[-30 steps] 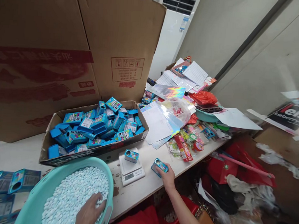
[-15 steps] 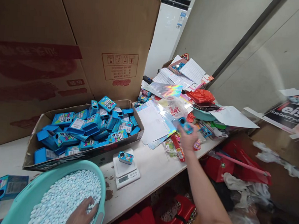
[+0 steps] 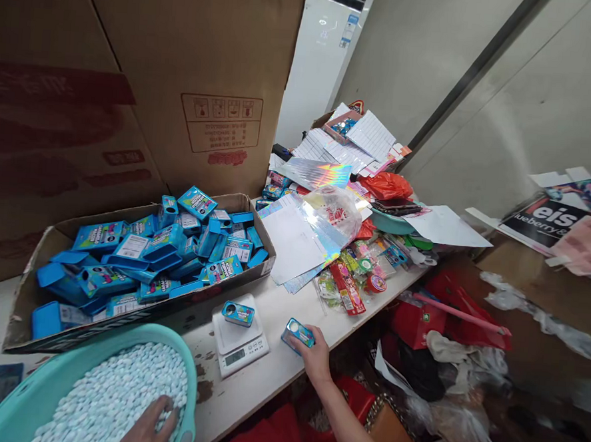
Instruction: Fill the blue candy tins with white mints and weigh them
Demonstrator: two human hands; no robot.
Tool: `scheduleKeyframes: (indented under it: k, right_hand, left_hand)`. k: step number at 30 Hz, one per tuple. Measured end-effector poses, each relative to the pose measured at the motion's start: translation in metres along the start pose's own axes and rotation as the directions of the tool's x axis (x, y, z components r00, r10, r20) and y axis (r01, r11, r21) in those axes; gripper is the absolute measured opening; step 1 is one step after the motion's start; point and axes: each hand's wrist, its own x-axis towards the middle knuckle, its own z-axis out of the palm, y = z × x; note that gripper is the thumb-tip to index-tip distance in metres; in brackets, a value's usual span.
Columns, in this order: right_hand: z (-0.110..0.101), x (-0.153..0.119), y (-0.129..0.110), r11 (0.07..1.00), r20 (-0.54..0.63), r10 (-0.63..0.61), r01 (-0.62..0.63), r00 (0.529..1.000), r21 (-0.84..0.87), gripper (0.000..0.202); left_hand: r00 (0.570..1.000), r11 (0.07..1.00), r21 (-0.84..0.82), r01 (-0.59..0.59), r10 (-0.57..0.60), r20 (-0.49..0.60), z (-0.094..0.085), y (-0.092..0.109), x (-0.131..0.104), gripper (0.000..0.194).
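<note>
At the bottom left, a turquoise basin (image 3: 189,368) is filled with small pale blue and white candies (image 3: 109,396). My left hand (image 3: 147,429) rests on these candies near the basin's right side, thumb and fingers apart. My right hand (image 3: 316,357) grips a small blue candy tin (image 3: 298,333) over the table's front edge; pale pieces show in its round opening. Between my hands stands a white digital scale (image 3: 240,354). Another blue tin (image 3: 238,313) with a dark round opening lies on its plate. The scale's reading is too small to make out.
A long cardboard tray (image 3: 267,266) holds several blue boxes behind the basin. Papers (image 3: 289,240), candy packets (image 3: 346,287) and a red plastic bag (image 3: 385,185) crowd the table's right part. A large carton (image 3: 226,43) rises behind. Red bins (image 3: 409,321) stand below right.
My right hand has come back left and toward me with the blue tin, from the candy packets to beside the scale. My left hand has stayed in the basin. The view has shifted slightly.
</note>
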Motion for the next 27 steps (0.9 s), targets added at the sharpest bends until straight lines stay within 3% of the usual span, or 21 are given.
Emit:
scheduleKeyframes:
  k: [6, 10, 12, 15, 17, 20, 23, 27]
  right_hand:
    - [0.008, 0.009, 0.004, 0.999, 0.024, 0.044, -0.044, 0.999, -0.003, 0.052]
    - [0.008, 0.003, 0.012, 0.997, 0.028, 0.047, -0.045, 0.999, -0.060, 0.076]
    - [0.004, -0.005, 0.016, 0.994, 0.004, 0.001, -0.001, 1.000, -0.109, 0.086]
    - [-0.005, -0.021, 0.020, 0.987, -0.021, -0.032, 0.029, 0.999, -0.159, 0.085]
    - [-0.012, -0.035, 0.024, 0.984, -0.050, -0.028, 0.018, 0.998, -0.179, 0.083]
    - [-0.019, -0.059, 0.032, 0.974, -0.086, -0.014, -0.005, 0.996, -0.224, 0.078]
    - [-0.022, -0.083, 0.042, 0.950, -0.035, -0.051, 0.038, 0.998, -0.310, 0.073]
    - [-0.020, -0.103, 0.054, 0.911, 0.113, -0.147, 0.179, 0.983, -0.371, 0.059]
  left_hand:
    - [0.995, 0.994, 0.038, -0.098, 0.097, 0.023, -0.014, 0.019, -0.029, 0.031]
    - [0.997, 0.994, 0.098, -0.048, 0.042, 0.063, -0.025, 0.023, -0.043, 0.029]
    - [0.999, 0.999, 0.032, -0.009, 0.008, 0.032, -0.027, 0.020, -0.044, 0.026]
    - [0.993, 0.969, -0.233, 0.077, -0.095, -0.069, -0.028, 0.014, -0.041, 0.023]
    - [0.967, 0.853, -0.489, 0.183, -0.245, -0.066, -0.031, 0.012, -0.037, 0.027]
    - [0.909, 0.494, -0.823, 0.279, -0.413, 0.060, -0.039, 0.014, -0.031, 0.034]
    - [0.894, 0.186, -0.953, 0.239, -0.426, 0.141, -0.053, 0.019, -0.026, 0.036]
    - [0.912, -0.006, -0.982, 0.188, -0.371, 0.177, -0.072, 0.030, -0.022, 0.031]
